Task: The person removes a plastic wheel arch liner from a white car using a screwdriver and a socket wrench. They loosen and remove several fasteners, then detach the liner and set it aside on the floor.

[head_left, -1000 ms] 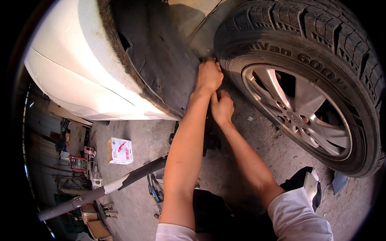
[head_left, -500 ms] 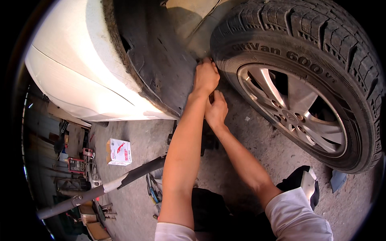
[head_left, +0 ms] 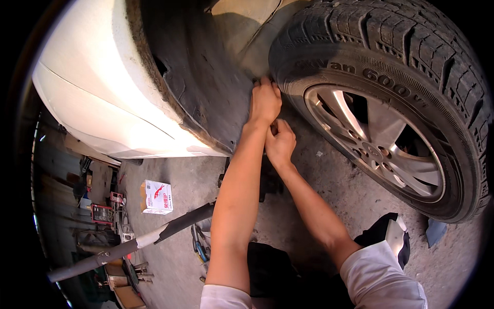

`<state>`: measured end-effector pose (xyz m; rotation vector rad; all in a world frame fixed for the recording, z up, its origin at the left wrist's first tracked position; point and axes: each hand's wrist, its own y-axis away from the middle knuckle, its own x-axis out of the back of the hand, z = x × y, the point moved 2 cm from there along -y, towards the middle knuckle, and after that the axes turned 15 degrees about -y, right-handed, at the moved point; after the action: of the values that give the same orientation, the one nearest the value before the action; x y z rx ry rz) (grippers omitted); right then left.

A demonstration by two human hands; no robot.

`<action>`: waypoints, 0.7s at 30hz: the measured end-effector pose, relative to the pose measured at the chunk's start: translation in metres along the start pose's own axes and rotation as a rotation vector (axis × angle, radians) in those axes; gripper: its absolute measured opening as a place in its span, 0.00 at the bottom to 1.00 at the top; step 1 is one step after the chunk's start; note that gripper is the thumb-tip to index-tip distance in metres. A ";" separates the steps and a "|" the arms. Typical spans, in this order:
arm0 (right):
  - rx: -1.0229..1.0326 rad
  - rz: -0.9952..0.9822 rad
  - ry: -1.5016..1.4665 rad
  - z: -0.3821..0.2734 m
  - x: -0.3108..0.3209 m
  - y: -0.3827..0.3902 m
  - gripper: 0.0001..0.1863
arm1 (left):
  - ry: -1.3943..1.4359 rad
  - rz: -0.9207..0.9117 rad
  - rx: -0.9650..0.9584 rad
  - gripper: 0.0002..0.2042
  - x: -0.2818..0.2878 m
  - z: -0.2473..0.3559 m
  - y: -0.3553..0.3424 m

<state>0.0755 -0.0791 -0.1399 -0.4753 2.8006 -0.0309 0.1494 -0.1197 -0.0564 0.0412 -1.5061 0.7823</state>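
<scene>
My left hand (head_left: 266, 100) reaches up into the gap between the black wheel-arch liner (head_left: 203, 77) and the tyre (head_left: 355, 56). Its fingers are closed and bent against the liner's edge, with the fingertips out of sight. Just below it is my right hand (head_left: 281, 141), its fingers curled in beside my left wrist. Whatever either hand grips is hidden by the hands themselves. The silver alloy wheel (head_left: 381, 141) is turned outward to the right of my hands. To their left curves the white bumper (head_left: 103, 98) of the vehicle.
A long dark jack handle (head_left: 121, 251) slants across the lower left. Beyond it, a white and red cardboard box (head_left: 157, 196) stands on the concrete floor (head_left: 177, 268). Pliers-like tools (head_left: 198, 244) lie near my left forearm. Farther left are a red machine (head_left: 102, 213) and stools (head_left: 128, 297).
My right hand has shifted slightly right, its thumb now showing more. My left hand stays almost in place. The view has tilted a little, moving the box and floor items slightly.
</scene>
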 end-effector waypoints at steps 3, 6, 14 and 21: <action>0.059 0.073 0.051 0.013 0.009 -0.025 0.17 | 0.025 -0.003 -0.011 0.10 0.000 0.006 -0.002; 0.008 -0.002 0.301 0.019 0.020 -0.053 0.18 | 0.012 -0.059 -0.003 0.10 -0.001 0.006 -0.003; 0.017 -0.097 0.130 -0.009 -0.010 0.006 0.18 | -0.008 -0.004 0.004 0.11 0.002 0.003 -0.001; 0.048 0.014 0.236 0.034 0.017 -0.053 0.20 | 0.043 -0.099 -0.005 0.11 0.004 0.011 -0.005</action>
<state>0.0872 -0.1343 -0.1732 -0.4681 3.0252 -0.1612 0.1414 -0.1272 -0.0496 0.0934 -1.4544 0.6958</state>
